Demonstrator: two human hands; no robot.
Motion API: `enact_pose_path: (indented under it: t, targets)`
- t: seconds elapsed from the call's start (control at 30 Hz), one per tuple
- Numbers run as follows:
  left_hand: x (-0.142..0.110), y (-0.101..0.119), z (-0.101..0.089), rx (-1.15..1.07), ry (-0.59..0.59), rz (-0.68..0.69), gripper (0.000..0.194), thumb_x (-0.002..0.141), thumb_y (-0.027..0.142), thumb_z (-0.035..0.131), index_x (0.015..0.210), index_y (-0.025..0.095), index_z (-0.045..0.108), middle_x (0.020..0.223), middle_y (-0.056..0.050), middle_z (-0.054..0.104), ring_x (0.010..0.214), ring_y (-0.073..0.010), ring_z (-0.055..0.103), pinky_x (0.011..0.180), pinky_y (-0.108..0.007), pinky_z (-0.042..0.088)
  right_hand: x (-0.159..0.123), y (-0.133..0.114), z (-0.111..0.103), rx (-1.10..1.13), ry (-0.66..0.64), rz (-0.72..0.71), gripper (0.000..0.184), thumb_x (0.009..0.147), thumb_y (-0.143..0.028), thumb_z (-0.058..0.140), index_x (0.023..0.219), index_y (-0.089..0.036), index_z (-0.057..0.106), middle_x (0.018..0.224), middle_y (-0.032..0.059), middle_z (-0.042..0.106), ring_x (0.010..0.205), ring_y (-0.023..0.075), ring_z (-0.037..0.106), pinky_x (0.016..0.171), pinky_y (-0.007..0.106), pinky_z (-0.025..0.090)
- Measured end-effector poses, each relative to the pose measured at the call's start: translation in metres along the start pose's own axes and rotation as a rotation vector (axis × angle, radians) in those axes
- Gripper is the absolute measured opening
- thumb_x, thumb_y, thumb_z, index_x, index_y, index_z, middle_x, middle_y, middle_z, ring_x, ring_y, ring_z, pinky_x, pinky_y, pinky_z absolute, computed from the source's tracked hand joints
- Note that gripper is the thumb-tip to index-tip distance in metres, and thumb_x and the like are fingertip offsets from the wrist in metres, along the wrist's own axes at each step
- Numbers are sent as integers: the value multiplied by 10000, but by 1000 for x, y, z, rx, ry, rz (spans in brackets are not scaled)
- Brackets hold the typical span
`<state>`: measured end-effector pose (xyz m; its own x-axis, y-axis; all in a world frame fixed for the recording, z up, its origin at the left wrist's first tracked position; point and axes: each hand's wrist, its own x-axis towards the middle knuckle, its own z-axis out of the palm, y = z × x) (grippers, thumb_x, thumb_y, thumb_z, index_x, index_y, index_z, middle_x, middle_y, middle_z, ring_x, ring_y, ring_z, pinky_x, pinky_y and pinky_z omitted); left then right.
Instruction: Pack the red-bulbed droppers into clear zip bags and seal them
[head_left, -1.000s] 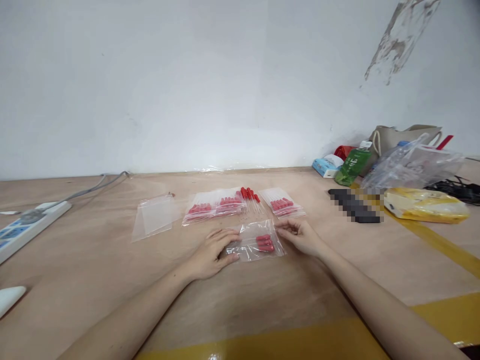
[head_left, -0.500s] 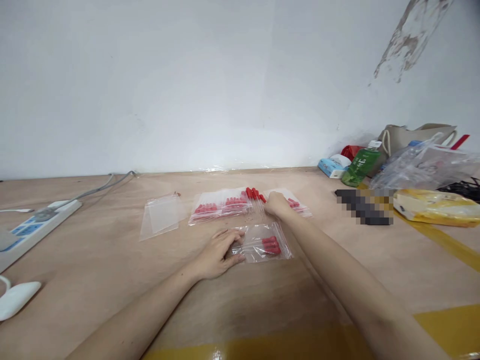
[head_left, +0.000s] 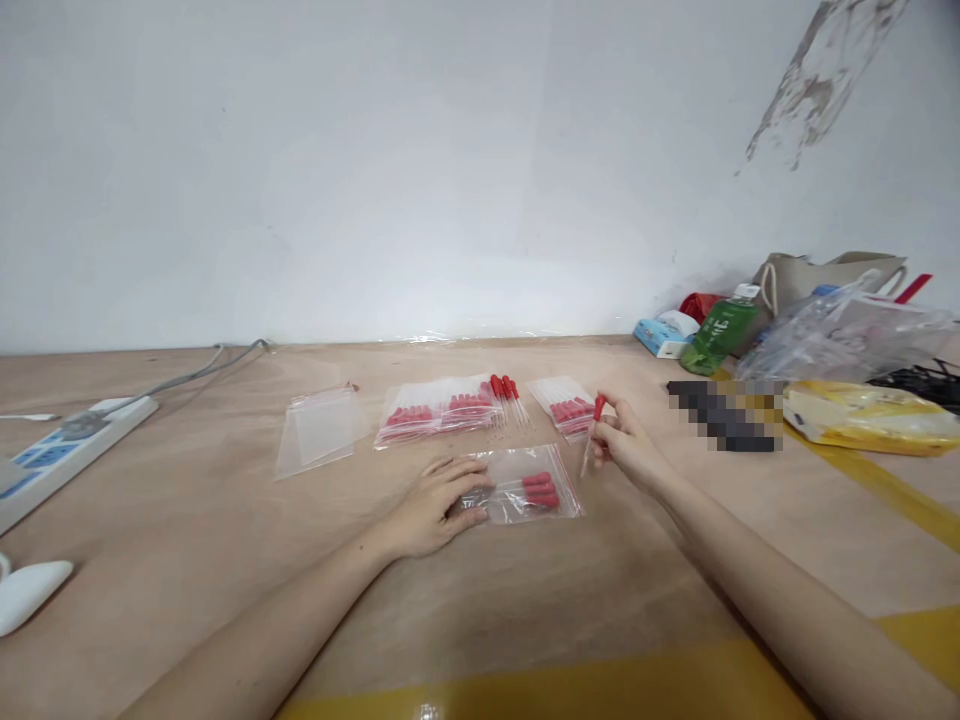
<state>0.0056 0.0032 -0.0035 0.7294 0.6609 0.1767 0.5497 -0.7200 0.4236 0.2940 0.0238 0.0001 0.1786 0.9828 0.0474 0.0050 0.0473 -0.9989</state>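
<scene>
A clear zip bag (head_left: 513, 508) lies flat in front of me, with several red-bulbed droppers (head_left: 541, 490) inside, their bulbs toward its right end. My left hand (head_left: 439, 506) rests on the bag's left end, fingers stretched out and thumb apart. To the right of the bag, my right hand (head_left: 621, 437) pinches a single dropper (head_left: 598, 407), red bulb up and thin clear tube slanting down. Loose droppers (head_left: 507, 388) lie behind the bag. Beside them are a stack of filled bags (head_left: 435, 408) on the left and another filled bag stack (head_left: 564, 405) on the right.
Flat bags without droppers (head_left: 319, 432) lie to the left, near a white power strip (head_left: 82, 450) with a grey cable. At right are a green bottle (head_left: 720, 330), a tissue pack (head_left: 661, 338), a blurred dark object (head_left: 724, 415), a yellow package (head_left: 870, 415) and plastic bags (head_left: 847, 330).
My right hand has come away from the loose droppers, moving right and toward me with one dropper in its fingers. The right-hand bag stack is uncovered. My left hand stays on the bag.
</scene>
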Motion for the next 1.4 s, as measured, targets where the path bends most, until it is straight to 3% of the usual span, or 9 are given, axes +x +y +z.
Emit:
enact_pose_path:
  t: [0.17,0.27,0.47,0.73,0.9,1.03,1.1,1.23,1.4]
  targets:
    - [1,0,0,5,-2,6,353,874,395,456,1211,291,467,1306,-41,444,1221,-211,372,1041,-453,213,-6,21,-3,174,253,-30,546,562,-191,539,1046,-265,298,566,-124,467,365,55,437,316,147,349]
    - [1,-1,0,9,0,7,351,874,396,455,1210,295,468,1306,-38,444,1220,-212,373,1039,-457,213,-5,25,5,220,288,-3,482,556,-179,555,952,-258,292,577,-120,493,383,75,494,339,178,415]
    - [0,-2,1,1,10,10,357,869,399,464,1210,294,475,1310,-36,442,1217,-216,376,1040,-453,217,-14,22,16,364,191,88,380,583,-161,594,843,-240,329,601,-88,548,495,105,596,504,256,538]
    - [0,-3,1,7,-4,-5,353,872,409,454,1204,294,482,1322,-36,431,1228,-216,363,1040,-451,215,-25,22,18,346,82,88,388,592,-189,653,816,-235,339,621,-70,598,559,124,628,577,278,542]
    - [1,0,0,-25,19,21,355,870,380,468,1212,283,463,1292,-37,458,1209,-218,380,1034,-438,229,-32,20,18,97,-158,133,365,599,-340,699,774,-209,406,535,-77,564,370,75,505,337,174,392]
    - [1,1,0,-55,55,17,413,854,367,496,1242,261,405,1234,-49,501,1158,-223,420,1006,-429,280,-30,22,21,-43,-175,174,398,518,-399,741,769,-174,529,535,-61,564,286,28,354,260,158,221]
    - [1,1,0,-56,62,13,432,847,362,505,1250,258,388,1228,-53,500,1141,-224,430,1000,-425,290,-29,23,25,-28,-189,171,404,507,-419,738,779,-165,582,542,-43,575,307,42,375,279,177,248]
    - [1,2,-1,-55,63,16,425,848,357,504,1245,258,391,1214,-49,503,1129,-221,435,993,-407,303,-29,21,27,-30,-365,138,364,610,-443,662,852,-176,618,577,-24,596,392,77,468,353,198,354]
    - [1,3,-2,-45,48,6,429,847,355,506,1247,252,388,1223,-55,500,1138,-224,430,998,-416,294,-25,23,25,-130,-258,136,321,635,-440,630,819,-191,543,532,-57,563,292,38,342,277,164,237]
